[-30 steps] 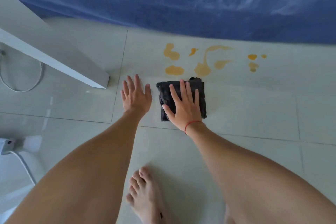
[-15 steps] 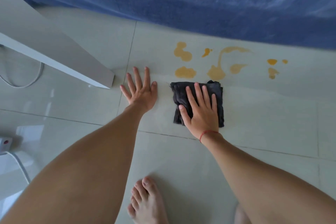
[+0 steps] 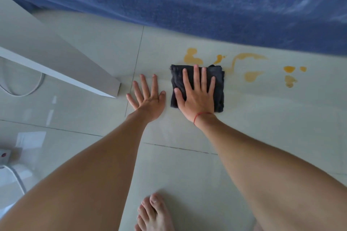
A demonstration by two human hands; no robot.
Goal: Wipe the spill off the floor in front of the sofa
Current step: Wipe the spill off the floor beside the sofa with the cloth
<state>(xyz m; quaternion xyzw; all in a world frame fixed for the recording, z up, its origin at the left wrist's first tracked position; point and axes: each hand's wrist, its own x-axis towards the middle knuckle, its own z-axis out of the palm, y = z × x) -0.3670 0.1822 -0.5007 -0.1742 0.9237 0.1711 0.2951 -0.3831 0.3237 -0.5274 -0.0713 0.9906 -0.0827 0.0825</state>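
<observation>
Down on the pale tiled floor (image 3: 262,137), the right hand (image 3: 197,97) is lying flat on a folded dark cloth (image 3: 218,84), its fingers (image 3: 196,77) stretched straight and spread, pressing on the fabric rather than closing round it. The cloth is looking roughly square, charcoal and rumpled at its edges, and its far edge is touching the nearest part of the spill (image 3: 191,57). That spill is showing as a scatter of amber-yellow puddles and one thin curved streak, running rightward along the floor just in front of the blue sofa (image 3: 206,5), with three small drops sitting apart at the right end. The left hand (image 3: 148,99) is resting palm down on bare tile just beside the cloth, fingers splayed and holding nothing. A thin red string (image 3: 201,115) is circling the right wrist. To the left, a white board's corner (image 3: 105,84) is ending near the left hand, while open tile is stretching to the right and toward the bare foot (image 3: 152,214). No writing is readable anywhere.
</observation>
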